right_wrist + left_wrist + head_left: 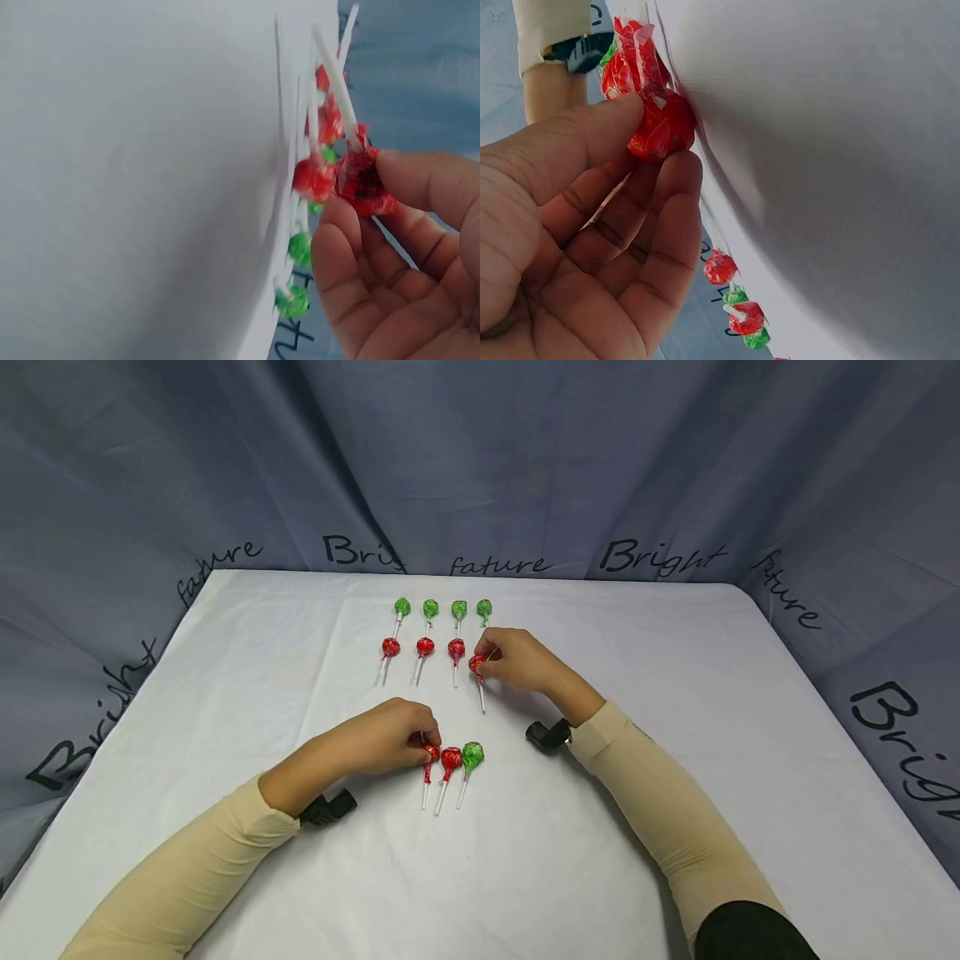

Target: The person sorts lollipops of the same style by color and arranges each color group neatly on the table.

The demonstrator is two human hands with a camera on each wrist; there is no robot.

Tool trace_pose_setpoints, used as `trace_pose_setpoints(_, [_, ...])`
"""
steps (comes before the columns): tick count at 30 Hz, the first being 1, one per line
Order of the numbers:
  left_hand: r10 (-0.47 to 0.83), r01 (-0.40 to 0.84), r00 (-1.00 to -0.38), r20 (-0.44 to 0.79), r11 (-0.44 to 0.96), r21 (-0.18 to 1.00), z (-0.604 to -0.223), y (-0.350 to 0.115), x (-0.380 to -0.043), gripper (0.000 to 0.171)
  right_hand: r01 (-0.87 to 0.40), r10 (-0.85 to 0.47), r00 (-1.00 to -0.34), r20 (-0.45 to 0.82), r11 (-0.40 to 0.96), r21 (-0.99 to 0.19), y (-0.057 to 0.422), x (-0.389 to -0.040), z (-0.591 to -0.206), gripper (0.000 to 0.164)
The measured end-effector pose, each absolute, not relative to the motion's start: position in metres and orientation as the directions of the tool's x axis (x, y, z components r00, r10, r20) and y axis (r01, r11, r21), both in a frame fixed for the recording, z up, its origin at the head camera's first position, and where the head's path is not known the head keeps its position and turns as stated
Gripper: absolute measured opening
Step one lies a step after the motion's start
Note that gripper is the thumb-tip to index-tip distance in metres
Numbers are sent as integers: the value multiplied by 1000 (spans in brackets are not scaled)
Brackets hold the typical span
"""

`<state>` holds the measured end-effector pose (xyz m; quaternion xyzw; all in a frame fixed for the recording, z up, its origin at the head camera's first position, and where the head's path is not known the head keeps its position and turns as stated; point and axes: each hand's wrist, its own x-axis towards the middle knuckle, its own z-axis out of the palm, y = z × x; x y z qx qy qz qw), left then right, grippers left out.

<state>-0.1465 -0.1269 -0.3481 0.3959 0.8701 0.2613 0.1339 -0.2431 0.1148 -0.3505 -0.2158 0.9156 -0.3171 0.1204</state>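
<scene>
Between thumb and fingers my left hand pinches the wrapped head of a red lollipop. Right beside it on the cloth lie another red lollipop and a green lollipop, sticks pointing toward me. Farther back, my right hand pinches a red lollipop by its head, with the white stick sticking out free. That lollipop is at the right end of a row of red lollipops. Behind this row runs a row of green lollipops; the rightmost one's stick is partly hidden by my right hand.
A white cloth covers the table. Grey-blue curtains with printed lettering hang behind and along both sides. A black wrist camera sits at the left wrist, and another wrist camera at the right.
</scene>
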Motion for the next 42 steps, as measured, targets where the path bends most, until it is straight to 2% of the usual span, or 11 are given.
trace_pose_setpoints(15, [760,632,-650,-26,559,537,-344,-125,-145,7,-184,-330,-933,-141,778,-601,125,-281,-357,17])
trace_pose_setpoints(42, [764,638,-644,-28,557,531,-344,-124,-144,6,-154,-305,-935,-179,808,-568,121,-285,-358,24])
